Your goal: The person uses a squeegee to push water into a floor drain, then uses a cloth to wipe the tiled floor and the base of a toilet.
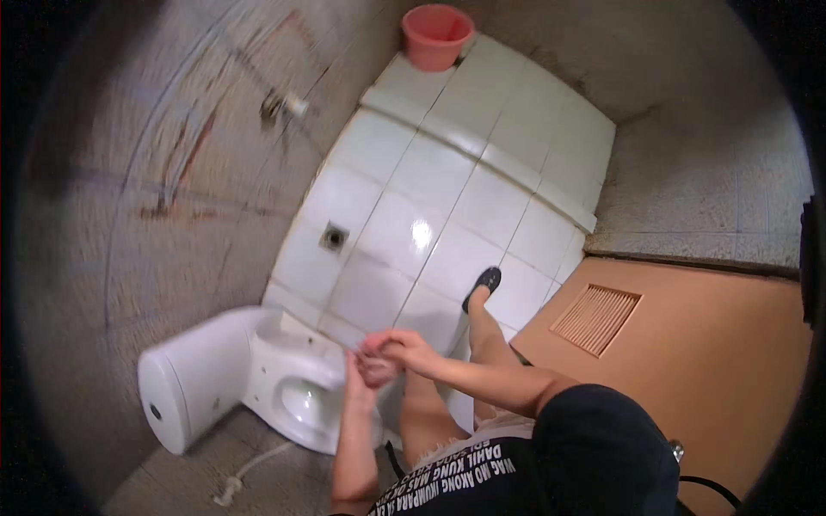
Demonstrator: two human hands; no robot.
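Both of my hands meet in front of my body, beside the white toilet bowl (284, 378). My left hand (372, 375) comes up from below with its fingers curled, slightly blurred by motion. Across its top lies my right hand (408, 353), its fingers bent and pressed against the left ones. Whether a small thing sits between them I cannot make out, as the fingers hide it. The toilet seat is up or absent; the bowl's opening shows. Its round-ended white tank (185, 378) stands against the left wall.
A pink bucket (434, 43) stands at the far end, beyond a low tiled ledge (482, 159). A floor drain (334, 237) lies near the left wall, below a tap (284, 106). To the right is a tan door (688, 361) with a vent (596, 319). The white tiles (379, 284) shine.
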